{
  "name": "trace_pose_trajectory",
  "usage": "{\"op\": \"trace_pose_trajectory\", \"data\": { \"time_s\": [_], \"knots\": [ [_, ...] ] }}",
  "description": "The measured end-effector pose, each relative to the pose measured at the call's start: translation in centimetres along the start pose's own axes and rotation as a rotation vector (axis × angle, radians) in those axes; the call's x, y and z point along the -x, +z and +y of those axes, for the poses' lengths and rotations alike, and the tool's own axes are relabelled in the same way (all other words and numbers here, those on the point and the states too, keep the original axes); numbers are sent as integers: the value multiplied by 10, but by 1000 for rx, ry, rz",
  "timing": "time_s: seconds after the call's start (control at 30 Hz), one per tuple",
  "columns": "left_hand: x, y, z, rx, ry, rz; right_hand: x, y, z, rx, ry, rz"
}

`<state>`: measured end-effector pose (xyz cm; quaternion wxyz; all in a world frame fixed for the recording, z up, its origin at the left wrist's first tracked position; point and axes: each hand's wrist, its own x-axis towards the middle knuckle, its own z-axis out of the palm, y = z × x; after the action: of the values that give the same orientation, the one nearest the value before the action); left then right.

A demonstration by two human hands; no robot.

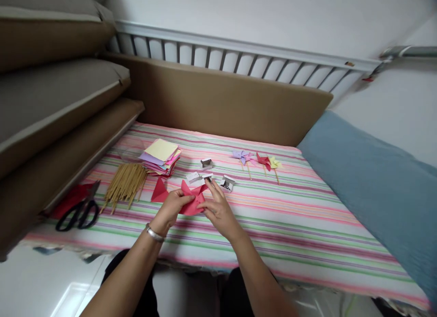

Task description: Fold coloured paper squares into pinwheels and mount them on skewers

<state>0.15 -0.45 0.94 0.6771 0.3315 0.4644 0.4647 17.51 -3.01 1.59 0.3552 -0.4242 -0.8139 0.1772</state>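
Between my two hands is a piece of red paper [191, 208], cut and partly folded into a pinwheel shape. My left hand [172, 207] pinches it from the left, thumb on top near its middle. At the right side, my right hand [218, 209] grips the paper's edge with the thumb, its other fingers reaching forward. Those fingertips hide part of a small white box [207, 176]. Close by are an open box holding dark small pieces [227, 183], another open box [206, 163] and a white lid-like piece [193, 177]. A second red paper piece [159, 191] lies left of my left hand.
Stacked coloured paper squares [161, 149] and a bundle of thin sticks [126, 183] lie to the left, beside black-handled scissors [80, 212]. Several finished pinwheels [263, 160] rest at the back right. Brown cushions [61, 89] rise along the left of the striped cloth [307, 226].
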Motion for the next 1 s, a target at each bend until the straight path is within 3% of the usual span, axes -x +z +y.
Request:
{"op": "trace_pose_trajectory", "data": {
  "time_s": [0.2,0.53,0.73,1.0],
  "knots": [
    [60,9,16,-44,105,-25,23,-22,-51,-45,-5,-36],
    [142,31,28,-38,299,33,40,-40,-117,-131,118,190],
    [161,38,37,-42,347,19,46,-54,-143,-95,107,193],
    [171,50,43,-9,331,-10,51,-65,-152,-17,162,230]
  ]
}}
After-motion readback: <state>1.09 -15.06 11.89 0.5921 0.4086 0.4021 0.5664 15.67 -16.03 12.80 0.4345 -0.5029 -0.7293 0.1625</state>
